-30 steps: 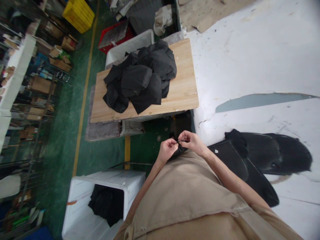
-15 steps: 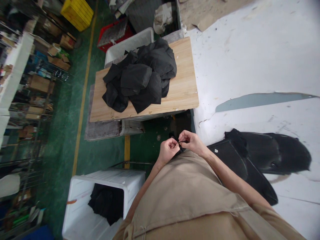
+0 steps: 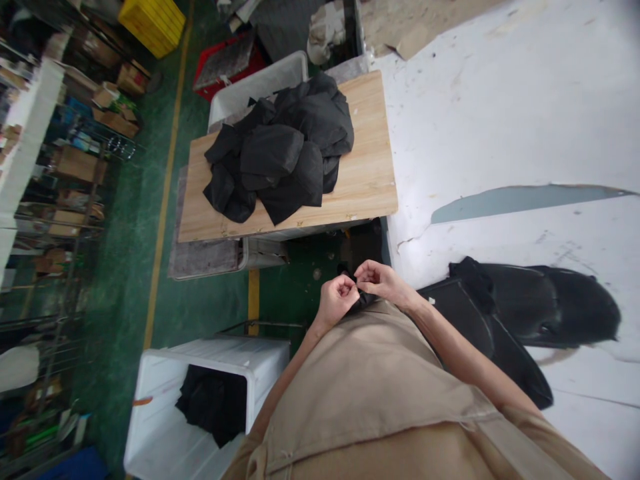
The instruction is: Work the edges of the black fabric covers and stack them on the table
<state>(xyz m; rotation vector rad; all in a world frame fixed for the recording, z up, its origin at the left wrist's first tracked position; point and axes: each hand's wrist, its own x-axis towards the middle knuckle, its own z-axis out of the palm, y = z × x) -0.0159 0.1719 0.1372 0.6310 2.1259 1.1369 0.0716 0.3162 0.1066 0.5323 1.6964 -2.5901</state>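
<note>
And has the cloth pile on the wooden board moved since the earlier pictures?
No, the cloth pile shows no shift, judged against the edges of the wooden board.

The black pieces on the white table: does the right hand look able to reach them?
Probably yes: the black pieces lie on the right hand's own side, near its forearm, and nothing visible blocks the way.

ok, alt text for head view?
Left hand and right hand close together before a tan apron, anything pinched too small to identify. Black fabric pile on wooden board; black cloth in white bin, left; black pieces on white table, right.
</note>
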